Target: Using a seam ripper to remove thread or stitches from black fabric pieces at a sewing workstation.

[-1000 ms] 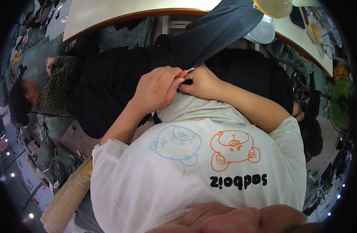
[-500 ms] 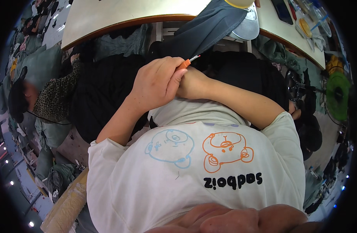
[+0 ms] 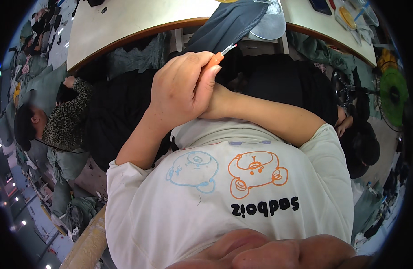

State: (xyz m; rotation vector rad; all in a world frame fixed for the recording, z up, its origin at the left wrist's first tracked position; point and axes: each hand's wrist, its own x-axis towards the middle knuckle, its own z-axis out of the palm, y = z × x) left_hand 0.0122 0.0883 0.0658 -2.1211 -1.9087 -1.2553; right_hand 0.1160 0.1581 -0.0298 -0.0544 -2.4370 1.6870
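Observation:
A seam ripper (image 3: 220,56) with an orange handle and a thin metal shaft ending in a small red tip sticks out of my left hand (image 3: 179,87). That hand is closed round the handle, thumb along its side, and the tip points up and to the right. Underneath it lies my right hand (image 3: 219,102), mostly covered, so its fingers are hidden. Both hands rest together in front of my waist, above my dark-clothed lap. Just beyond the tip, a dark grey cloth (image 3: 229,24) hangs over the table edge beside a rounded metal plate (image 3: 267,24).
A pale table (image 3: 139,11) with a brown edge runs across the front. A phone (image 3: 321,6) and a clear plastic cup (image 3: 368,15) lie at its right. A green fan (image 3: 392,96) stands at far right. One person (image 3: 65,114) sits at left, another (image 3: 361,150) at right.
My left hand has turned slightly, and the seam ripper now reaches farther up and right, with more of its shaft showing. The view has shifted a little; table and cloth appear higher.

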